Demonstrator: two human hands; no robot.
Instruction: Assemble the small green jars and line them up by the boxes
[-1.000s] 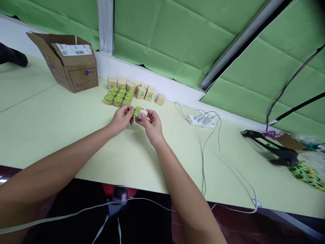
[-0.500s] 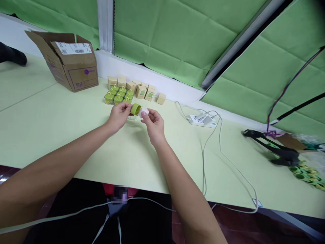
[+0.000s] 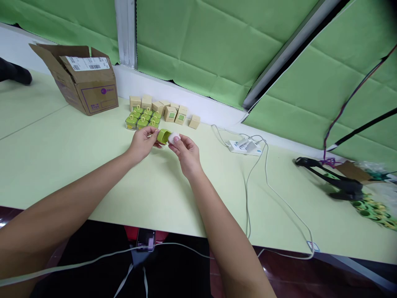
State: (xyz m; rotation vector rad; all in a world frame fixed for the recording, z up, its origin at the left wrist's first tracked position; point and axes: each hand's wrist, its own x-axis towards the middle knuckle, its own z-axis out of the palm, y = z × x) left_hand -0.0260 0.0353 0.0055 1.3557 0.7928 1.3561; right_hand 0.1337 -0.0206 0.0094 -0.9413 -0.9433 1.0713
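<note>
Above the table, my left hand [image 3: 143, 142] is closed on a green lid [image 3: 163, 136], its hollow side turned toward the right. My right hand [image 3: 187, 153] pinches a small white rounded piece [image 3: 174, 138] between thumb and fingers, right at the lid's opening. Whether the white piece touches the lid, I cannot tell. Just behind my hands stand several small clear containers with green lids [image 3: 143, 118] and yellowish loop handles, grouped close together. Part of a clear container shows beneath the lid, mostly hidden by my left fingers.
Small tan cartons [image 3: 170, 113] line the wall behind the containers. A large open cardboard box [image 3: 98, 97] stands at the back left. To the right are a white power strip [image 3: 245, 147] with trailing cables, a black stand [image 3: 344, 184] and green ring-shaped parts [image 3: 372, 213].
The green lid has tilted so more of its hollow inside shows. My right hand has brought the white piece slightly nearer to it. The camera view has shifted a little.
</note>
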